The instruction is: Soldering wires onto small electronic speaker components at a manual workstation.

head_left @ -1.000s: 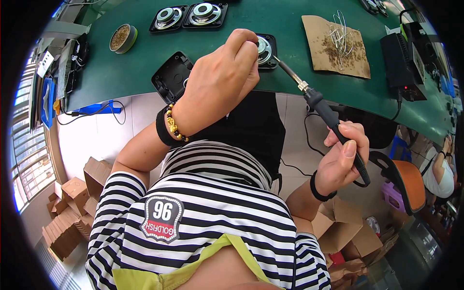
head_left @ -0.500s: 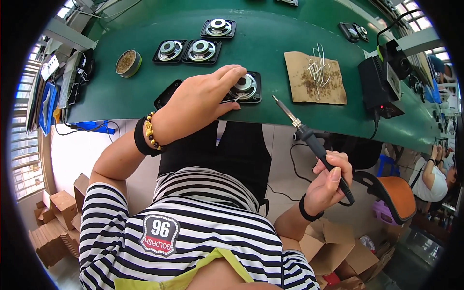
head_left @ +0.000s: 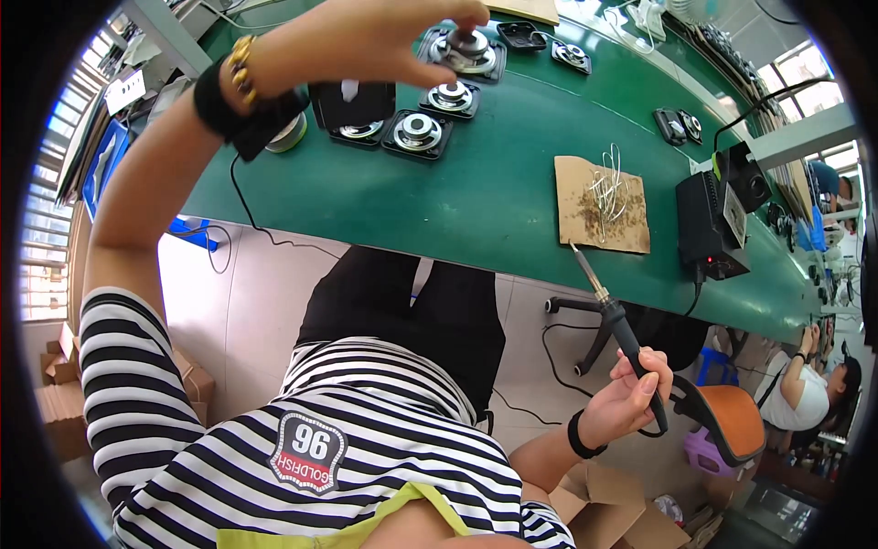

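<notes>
My left hand (head_left: pixel 366 37) reaches far across the green bench (head_left: pixel 494 192) and grips a square black speaker (head_left: pixel 468 53) by its metal middle. Three more such speakers (head_left: pixel 419 133) lie just below it, next to a black tray (head_left: pixel 352 101). Down by my right side, off the bench edge, my right hand (head_left: pixel 631 393) holds a soldering iron (head_left: pixel 620 331) by its black handle, tip pointing up toward the bench.
A brown cardboard sheet (head_left: pixel 599 203) with wire bits lies right of centre. A black soldering station (head_left: pixel 709 224) stands beside it. A roll of tape (head_left: pixel 291 135) sits at the left. Another person (head_left: pixel 805 384) sits at far right, near an orange stool (head_left: pixel 727 416). Cardboard boxes (head_left: pixel 594 503) are on the floor.
My left hand has carried the speaker from the bench's near edge to its far side. My right hand with the iron has dropped lower and drawn back from the bench.
</notes>
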{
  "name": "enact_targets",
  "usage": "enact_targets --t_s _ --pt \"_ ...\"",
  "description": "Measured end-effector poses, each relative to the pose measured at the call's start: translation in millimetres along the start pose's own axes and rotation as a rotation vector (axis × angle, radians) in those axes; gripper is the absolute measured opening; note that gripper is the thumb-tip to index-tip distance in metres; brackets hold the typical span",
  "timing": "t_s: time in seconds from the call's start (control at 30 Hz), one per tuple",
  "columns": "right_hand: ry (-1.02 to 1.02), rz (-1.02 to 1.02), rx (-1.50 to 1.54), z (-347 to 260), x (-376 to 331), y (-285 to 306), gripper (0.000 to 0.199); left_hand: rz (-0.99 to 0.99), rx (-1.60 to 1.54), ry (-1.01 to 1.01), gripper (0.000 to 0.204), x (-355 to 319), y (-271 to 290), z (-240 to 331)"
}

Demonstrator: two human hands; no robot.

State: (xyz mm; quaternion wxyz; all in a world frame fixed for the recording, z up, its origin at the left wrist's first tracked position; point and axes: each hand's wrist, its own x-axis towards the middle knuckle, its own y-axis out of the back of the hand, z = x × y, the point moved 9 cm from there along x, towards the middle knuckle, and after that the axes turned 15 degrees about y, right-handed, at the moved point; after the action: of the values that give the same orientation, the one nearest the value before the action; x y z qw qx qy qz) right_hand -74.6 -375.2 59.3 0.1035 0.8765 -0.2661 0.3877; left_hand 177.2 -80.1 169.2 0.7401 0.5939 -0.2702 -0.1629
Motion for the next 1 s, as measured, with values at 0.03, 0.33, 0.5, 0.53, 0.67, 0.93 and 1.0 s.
enact_targets --t_s 0.03,0.33,0.5,0.53,0.67,0.93,1.0 --pt "0.003 -0.01 0.014 -0.6 1.1 -3.5 0.025 -0.042 0.068 0.025 0.068 17.8 1.8 -15.2" --pt "0.027 -0.049 0.033 -15.2 -3.4 -17.0 0.024 -0.01 0.216 0.124 0.05 118.9 -92.1 -146.4" --pt "0.02 -0.055 -0.03 -10.5 -6.3 -6.7 0.024 0.295 0.28 0.083 0.057 94.7 -102.1 -141.9" --pt "0.018 -0.044 -0.046 -9.2 -6.7 -5.5 0.024 0.296 0.282 0.083 0.057 87.3 -99.2 -131.5" --pt "-0.007 0.022 -0.082 -2.2 -1.8 -10.9 0.023 -0.078 0.02 0.141 0.048 43.6 -121.0 -91.2" --pt "0.095 0.02 -0.13 -23.1 8.6 -26.2 0.024 -0.033 -0.13 0.073 0.024 27.1 -135.0 -38.4" --pt "0.119 -0.015 -0.121 -26.2 6.6 -21.9 0.025 -0.067 -0.111 0.088 0.023 30.9 -140.8 -18.9"
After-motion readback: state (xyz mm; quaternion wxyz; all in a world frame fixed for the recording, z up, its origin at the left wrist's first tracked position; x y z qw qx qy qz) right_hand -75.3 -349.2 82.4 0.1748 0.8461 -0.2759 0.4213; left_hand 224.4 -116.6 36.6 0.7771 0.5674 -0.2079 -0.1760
